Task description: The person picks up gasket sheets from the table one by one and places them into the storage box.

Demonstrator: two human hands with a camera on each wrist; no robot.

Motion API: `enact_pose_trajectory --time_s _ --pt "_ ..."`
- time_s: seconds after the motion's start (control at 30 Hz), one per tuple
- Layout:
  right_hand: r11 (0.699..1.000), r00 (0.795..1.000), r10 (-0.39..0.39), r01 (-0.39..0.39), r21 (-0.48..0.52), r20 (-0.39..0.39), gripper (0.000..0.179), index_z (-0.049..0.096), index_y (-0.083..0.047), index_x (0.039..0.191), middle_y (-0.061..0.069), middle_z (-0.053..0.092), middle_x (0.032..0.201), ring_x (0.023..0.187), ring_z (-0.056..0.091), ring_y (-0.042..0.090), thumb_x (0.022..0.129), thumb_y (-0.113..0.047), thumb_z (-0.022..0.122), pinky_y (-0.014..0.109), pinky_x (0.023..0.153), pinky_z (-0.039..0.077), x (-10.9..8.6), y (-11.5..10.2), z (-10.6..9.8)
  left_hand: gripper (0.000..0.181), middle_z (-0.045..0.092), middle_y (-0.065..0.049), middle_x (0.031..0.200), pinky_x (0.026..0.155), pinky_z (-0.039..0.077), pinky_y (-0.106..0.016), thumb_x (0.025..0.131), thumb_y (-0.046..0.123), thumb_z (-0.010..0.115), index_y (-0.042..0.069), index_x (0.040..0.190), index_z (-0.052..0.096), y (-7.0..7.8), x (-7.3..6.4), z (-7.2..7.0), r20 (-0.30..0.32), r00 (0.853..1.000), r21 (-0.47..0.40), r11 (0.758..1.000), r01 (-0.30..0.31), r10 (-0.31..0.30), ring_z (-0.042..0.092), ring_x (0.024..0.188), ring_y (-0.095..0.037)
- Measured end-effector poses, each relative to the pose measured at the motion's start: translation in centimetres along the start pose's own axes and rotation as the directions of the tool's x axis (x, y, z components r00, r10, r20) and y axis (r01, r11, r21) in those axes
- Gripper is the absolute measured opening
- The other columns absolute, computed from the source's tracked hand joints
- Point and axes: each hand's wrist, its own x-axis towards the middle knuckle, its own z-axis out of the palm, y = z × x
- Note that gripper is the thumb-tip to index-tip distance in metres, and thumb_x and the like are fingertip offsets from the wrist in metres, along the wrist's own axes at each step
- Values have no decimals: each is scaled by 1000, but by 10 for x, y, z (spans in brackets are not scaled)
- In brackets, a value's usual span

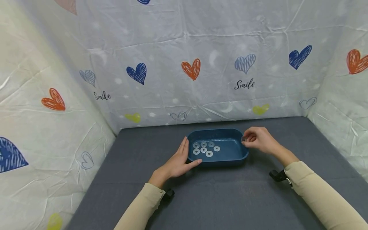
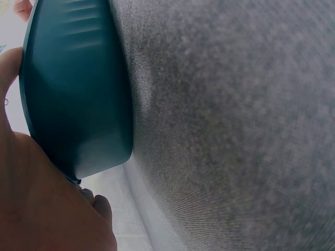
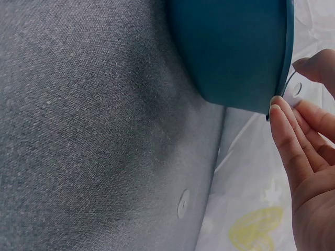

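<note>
A dark blue rectangular plastic tray sits on the grey cloth. Several flat metal washers lie in its left half. My left hand rests against the tray's left end with straight fingers, its thumb stretched along the front rim. At the right end, my right hand pinches a washer between thumb and fingertips, right at the rim. The right wrist view shows the fingertips touching the tray's edge. One more washer lies on the cloth beyond the right hand; the head view does not show it.
Grey cloth covers the table around the tray. White curtains printed with hearts hang behind the table and along both sides. Black wrist devices sit by the sleeve cuffs.
</note>
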Motion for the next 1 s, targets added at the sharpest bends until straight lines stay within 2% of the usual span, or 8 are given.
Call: enact_pose_trajectory --time_s 0.23,0.43,0.77,1.0 --pt "1000 1000 -1 1 -19 -23 19 72 0 103 4 70 88 76 65 13 87 -8 81 29 67 55 7 -4 2 115 -14 -6 172 123 21 -53 91 79 48 7 164 -4 2 -2 -2 -23 1000 -7 1000 -20 20 2 158 -26" --pt "1000 1000 -14 14 -9 -10 20 73 -2 102 4 69 87 75 64 15 87 -9 82 29 68 55 17 -13 6 114 -15 -4 172 123 20 -51 92 79 48 8 164 -4 2 -3 -2 -26 1000 -1 1000 -15 15 2 158 -24" --pt "1000 999 -3 4 -22 40 21 72 2 105 8 71 90 78 66 16 89 -10 79 34 70 56 37 -25 31 115 -13 -7 172 123 21 -50 91 79 48 8 164 -5 2 -2 -1 -23 1000 7 1000 -14 14 2 158 -24" --pt "998 996 48 -45 -40 70 22 72 3 106 9 71 92 80 66 17 89 -10 78 37 74 57 48 -27 48 116 -17 -3 171 123 20 -50 91 81 47 10 164 -7 3 -4 -2 -12 1000 5 1000 -1 1 1 158 -23"
